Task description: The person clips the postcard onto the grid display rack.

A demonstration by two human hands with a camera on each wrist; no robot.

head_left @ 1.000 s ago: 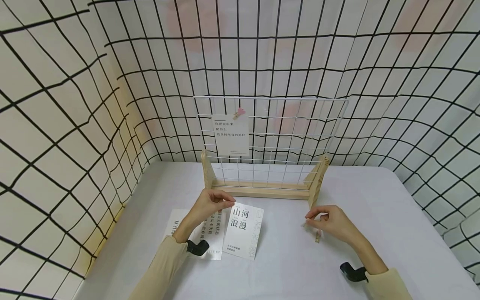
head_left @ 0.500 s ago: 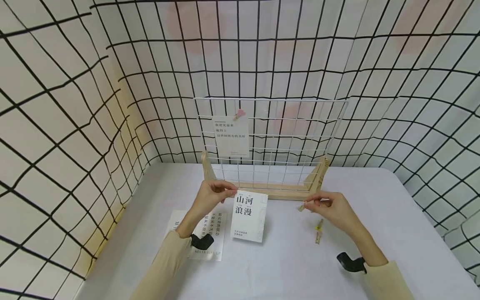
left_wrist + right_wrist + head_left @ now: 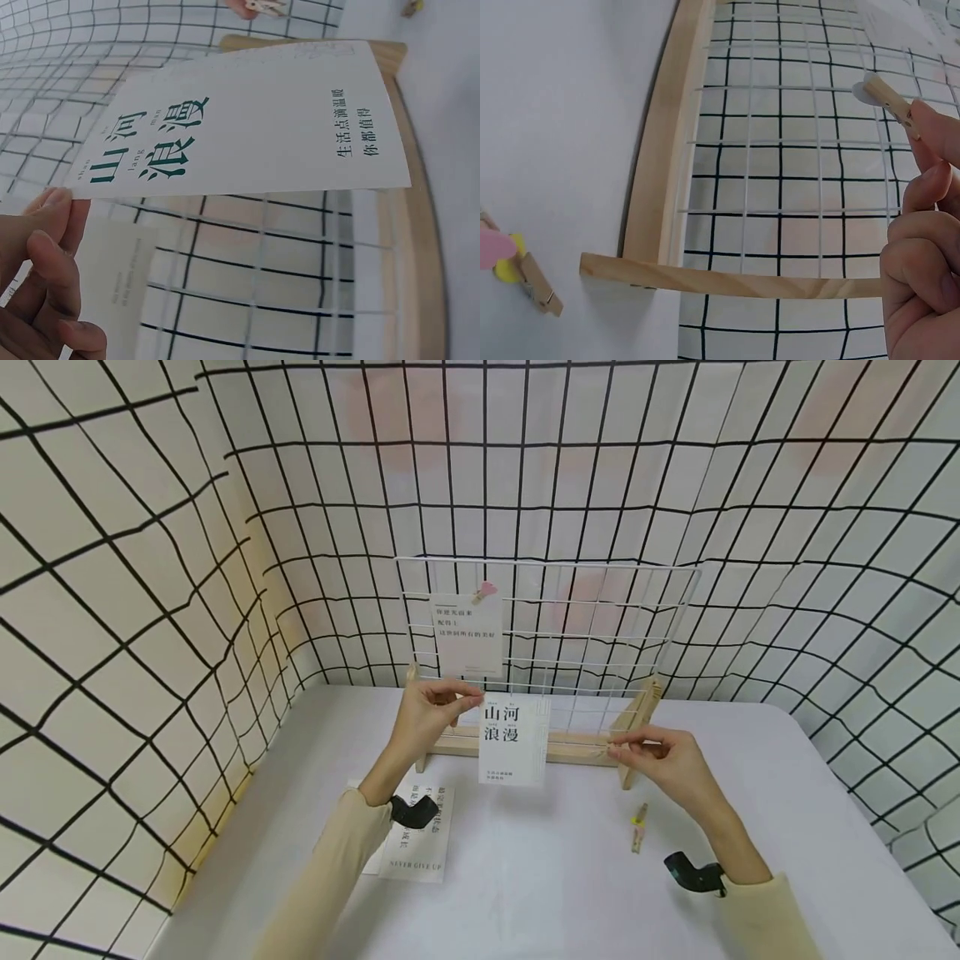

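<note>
My left hand (image 3: 429,718) pinches the upper left corner of a white card (image 3: 513,760) with large dark Chinese characters. The card hangs upright in front of a white wire grid rack (image 3: 592,668), low near its wooden base (image 3: 577,752). In the right wrist view, the thumb and forefinger of my right hand (image 3: 930,225) pinch a small wooden clothespin (image 3: 891,103) with a pale round ornament at its far end. That hand is beside the rack's right wooden foot (image 3: 636,718). Another card (image 3: 468,652) hangs on the rack's upper left, clipped by a pink-topped clothespin (image 3: 484,592).
Two overlapping printed cards (image 3: 416,852) lie on the white table (image 3: 540,877), partly under my left forearm. Clothespins with pink and yellow ornaments, one a yellow clothespin (image 3: 538,285), lie on the table at right. Black-gridded white cloth (image 3: 600,477) surrounds the table.
My left hand has lifted the card from the table up and forward toward the rack. My right hand has moved forward with its clothespin, leaving the others lying on the table.
</note>
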